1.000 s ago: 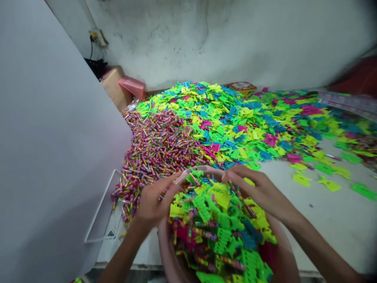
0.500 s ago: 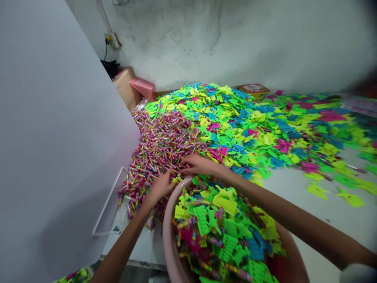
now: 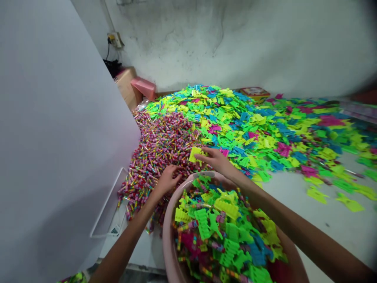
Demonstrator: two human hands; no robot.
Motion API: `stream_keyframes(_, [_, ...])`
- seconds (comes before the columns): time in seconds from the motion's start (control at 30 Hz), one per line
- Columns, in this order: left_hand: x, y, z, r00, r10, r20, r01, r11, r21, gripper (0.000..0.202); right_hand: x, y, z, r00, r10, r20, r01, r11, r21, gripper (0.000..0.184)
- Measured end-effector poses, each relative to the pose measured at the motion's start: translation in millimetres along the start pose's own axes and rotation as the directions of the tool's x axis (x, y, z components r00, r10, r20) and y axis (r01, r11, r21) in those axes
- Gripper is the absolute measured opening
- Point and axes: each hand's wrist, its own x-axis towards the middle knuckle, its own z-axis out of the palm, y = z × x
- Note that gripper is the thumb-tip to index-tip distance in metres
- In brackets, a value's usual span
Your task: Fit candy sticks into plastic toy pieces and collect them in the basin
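We observe the right hand (image 3: 217,162) pinching a yellow plastic piece (image 3: 195,154) above the near edge of a heap of small multicoloured sticks (image 3: 165,137). We find the left hand (image 3: 169,179) at the same heap, fingers curled; whether it grips anything we cannot tell. Just below both hands stands a pink tub (image 3: 168,239), holding plastic pieces and sticks mixed together. Behind, we note a broad mound of green, yellow, blue and magenta plastic pieces (image 3: 232,114), spreading rightward across the white tabletop (image 3: 306,224).
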Motion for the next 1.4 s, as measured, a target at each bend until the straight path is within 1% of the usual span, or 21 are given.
stream_keyframes(0.03, [-2,-4,4.5,1.000,-0.012,0.000,0.012,1.000,0.007,0.020,-11,-5,-1,1.000,0.023,-0.012,-0.022,0.999,0.033,0.038])
stream_keyframes(0.1, [-5,-9,10.7,0.998,-0.045,-0.039,0.045,0.999,0.001,0.022,-33,-19,-1,0.996,0.088,-0.019,-0.085,0.990,0.114,0.038])
stream_keyframes(0.17, [-5,-3,10.2,0.992,-0.072,-0.108,0.068,0.997,-0.033,0.024,-53,-33,0,0.985,0.175,-0.006,-0.169,0.962,0.214,0.035])
stream_keyframes(0.2, [-5,4,7.2,0.988,-0.076,-0.135,0.068,0.996,-0.059,0.024,-61,-40,0,0.978,0.208,0.001,-0.202,0.946,0.255,0.033])
stream_keyframes(0.27, [-7,28,-3.0,0.987,-0.056,-0.150,0.038,0.992,-0.120,0.024,-74,-53,-1,0.970,0.241,-0.012,-0.227,0.929,0.292,0.030])
stream_keyframes(0.3, [-10,43,-9.0,0.990,-0.034,-0.136,0.014,0.989,-0.150,0.024,-79,-57,-1,0.970,0.239,-0.032,-0.221,0.934,0.282,0.030])
stream_keyframes(0.37, [-23,78,-20.2,0.997,0.019,-0.076,-0.034,0.978,-0.204,0.024,-88,-64,-3,0.968,0.239,-0.078,-0.213,0.945,0.246,0.031])
stream_keyframes(0.47, [-48,125,-29.1,0.996,0.081,0.031,-0.071,0.965,-0.254,0.025,-99,-68,-4,0.970,0.232,-0.070,-0.215,0.958,0.192,0.031])
stream_keyframes(0.53, [-62,146,-29.9,0.993,0.095,0.067,-0.071,0.954,-0.293,0.026,-107,-71,-3,0.975,0.218,-0.042,-0.207,0.960,0.186,0.030])
stream_keyframes(0.6, [-72,157,-28.9,0.993,0.100,0.064,-0.072,0.935,-0.346,0.024,-113,-75,-1,0.978,0.208,-0.029,-0.198,0.959,0.205,0.030])
stream_keyframes(0.7, [-79,162,-28.0,0.992,0.114,0.062,-0.082,0.923,-0.375,0.019,-121,-80,2,0.980,0.198,-0.030,-0.187,0.957,0.221,0.029])
stream_keyframes(0.77, [-82,163,-28.3,0.990,0.122,0.071,-0.092,0.938,-0.334,0.017,-125,-82,5,0.981,0.190,-0.032,-0.177,0.957,0.231,0.027])
stream_keyframes(0.83, [-84,163,-29.0,0.989,0.128,0.071,-0.102,0.952,-0.287,0.016,-128,-82,7,0.987,0.156,-0.045,-0.143,0.966,0.217,0.023])
stream_keyframes(0.9, [-86,163,-30.1,0.987,0.142,0.070,-0.120,0.960,-0.251,0.016,-131,-80,8,0.991,0.099,-0.086,-0.087,0.987,0.138,0.019])
stream_keyframes(0.97, [-88,163,-32.2,0.979,0.196,0.062,-0.182,0.967,-0.181,0.015,-134,-78,9,0.991,0.040,-0.128,-0.039,0.999,0.017,0.018])
stream_keyframes(1.03, [-89,164,-35.2,0.956,0.287,0.053,-0.284,0.957,-0.053,0.012,-137,-77,10,0.989,0.008,-0.150,-0.019,0.997,-0.073,0.017])
stream_keyframes(1.1, [-90,165,-38.3,0.926,0.373,0.067,-0.376,0.924,0.060,0.009,-139,-77,11,0.989,0.004,-0.149,-0.019,0.995,-0.100,0.016])
stream_keyframes(1.23, [-93,161,-41.1,0.870,0.480,0.113,-0.492,0.860,0.135,0.014,-140,-78,18,0.990,0.009,-0.141,-0.022,0.996,-0.089,0.017])
stream_keyframes(1.33, [-94,154,-40.8,0.829,0.543,0.133,-0.559,0.805,0.197,0.017,-140,-74,26,0.986,0.017,-0.167,-0.023,0.999,-0.037,0.021])
stream_keyframes(1.4, [-95,150,-41.1,0.798,0.578,0.169,-0.602,0.763,0.236,0.021,-139,-70,31,0.982,0.039,-0.183,-0.043,0.999,-0.015,0.024])
